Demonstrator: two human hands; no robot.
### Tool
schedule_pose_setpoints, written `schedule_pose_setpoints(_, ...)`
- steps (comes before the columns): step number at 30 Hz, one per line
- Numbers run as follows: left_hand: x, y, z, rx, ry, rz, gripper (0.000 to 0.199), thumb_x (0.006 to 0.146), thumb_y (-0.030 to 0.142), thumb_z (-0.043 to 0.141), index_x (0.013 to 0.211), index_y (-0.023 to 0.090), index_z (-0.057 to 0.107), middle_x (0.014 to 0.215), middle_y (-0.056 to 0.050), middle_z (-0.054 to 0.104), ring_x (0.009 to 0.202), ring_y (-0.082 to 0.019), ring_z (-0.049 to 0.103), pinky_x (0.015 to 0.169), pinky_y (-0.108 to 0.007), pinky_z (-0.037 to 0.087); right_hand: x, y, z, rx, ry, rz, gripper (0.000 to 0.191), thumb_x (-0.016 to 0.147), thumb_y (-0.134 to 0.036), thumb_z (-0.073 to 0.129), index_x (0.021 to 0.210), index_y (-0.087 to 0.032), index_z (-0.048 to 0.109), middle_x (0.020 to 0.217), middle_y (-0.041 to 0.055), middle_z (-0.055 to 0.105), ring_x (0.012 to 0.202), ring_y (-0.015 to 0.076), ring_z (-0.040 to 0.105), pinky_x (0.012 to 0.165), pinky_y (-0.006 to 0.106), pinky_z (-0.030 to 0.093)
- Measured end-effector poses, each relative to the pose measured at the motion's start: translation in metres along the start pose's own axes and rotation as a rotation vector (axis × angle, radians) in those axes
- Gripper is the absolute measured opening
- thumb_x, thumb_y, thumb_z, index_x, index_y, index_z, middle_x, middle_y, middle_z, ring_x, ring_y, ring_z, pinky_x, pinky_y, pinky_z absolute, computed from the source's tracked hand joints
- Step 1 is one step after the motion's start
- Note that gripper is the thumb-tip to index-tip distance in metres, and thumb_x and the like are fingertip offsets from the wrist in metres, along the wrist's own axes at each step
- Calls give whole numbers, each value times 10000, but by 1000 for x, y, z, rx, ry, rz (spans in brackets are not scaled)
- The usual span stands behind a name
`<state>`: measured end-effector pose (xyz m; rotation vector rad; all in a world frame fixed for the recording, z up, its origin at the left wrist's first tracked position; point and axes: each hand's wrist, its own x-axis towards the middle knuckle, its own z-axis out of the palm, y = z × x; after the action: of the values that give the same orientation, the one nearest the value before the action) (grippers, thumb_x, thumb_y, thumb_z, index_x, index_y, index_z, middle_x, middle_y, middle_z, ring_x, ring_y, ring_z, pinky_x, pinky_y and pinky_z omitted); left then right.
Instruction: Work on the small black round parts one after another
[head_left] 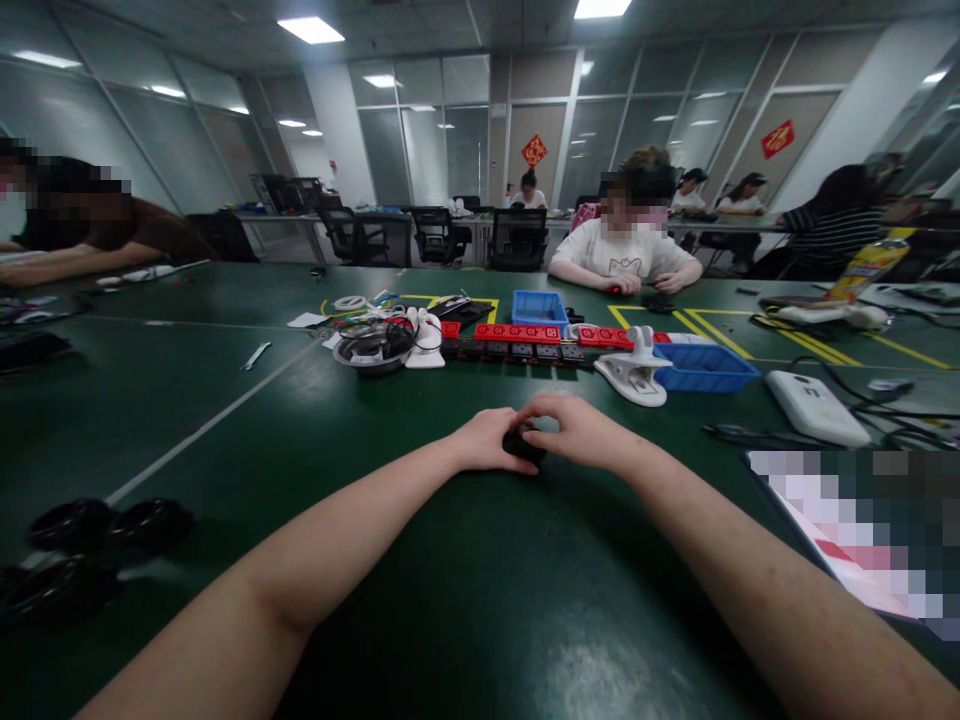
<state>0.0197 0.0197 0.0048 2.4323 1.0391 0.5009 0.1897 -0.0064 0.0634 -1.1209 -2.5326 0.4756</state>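
Observation:
Over the middle of the green table (420,560), both hands meet at a small, dark, rounded object (522,446); its exact kind is hidden by fingers. My left hand (482,440) is closed around it from the left, with the thumb at the lower side. From the right, my right hand (577,428) curls its fingers over the top, and its thumb presses against the object's side. Just beyond the hands stands a row of red and black plastic blocks (517,333).
Behind lie a metal bowl of cables (375,352), white clamp stands (636,372) and blue bins (705,367). A white power bank (817,408) and cables lie right, near a pixelated screen (862,530). Black coiled rings (71,525) lie left. A person (622,245) sits opposite.

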Motion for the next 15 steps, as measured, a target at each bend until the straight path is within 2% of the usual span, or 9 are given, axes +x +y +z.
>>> schedule_pose_setpoints(3, -2, 7, 3, 153, 49, 14, 631, 592, 628, 635, 1035, 191, 530, 966, -52, 586, 926, -254, 545, 814, -359, 397, 1, 4, 5, -64, 10, 120, 189, 780, -290, 560, 904, -180, 650, 859, 46, 646, 805, 186, 583, 706, 269, 433)
schedule_pose_setpoints(7, -1, 9, 8, 293, 92, -18, 615, 589, 694, 581, 918, 175, 552, 868, -50, 592, 886, -257, 550, 853, -400, 360, 3, 6, 14, -123, -33, 217, 220, 769, -367, 572, 848, -179, 651, 801, 53, 642, 708, 175, 583, 593, 243, 411)
schedule_pose_setpoints(10, 1, 9, 10, 314, 58, 11, 516, 640, 648, 576, 868, 185, 566, 815, -33, 607, 849, -244, 565, 828, -379, 371, 3, 6, 16, -120, -43, 188, 198, 767, -349, 581, 836, -179, 655, 812, 51, 637, 727, 173, 584, 609, 238, 411)
schedule_pose_setpoints(15, 2, 5, 9, 277, 49, 47, 438, 673, 552, 604, 928, 196, 580, 836, -25, 626, 835, -227, 576, 784, -332, 395, 3, 5, 11, -137, -76, 102, 187, 769, -275, 592, 901, -172, 676, 833, 55, 617, 767, 179, 584, 689, 255, 426)
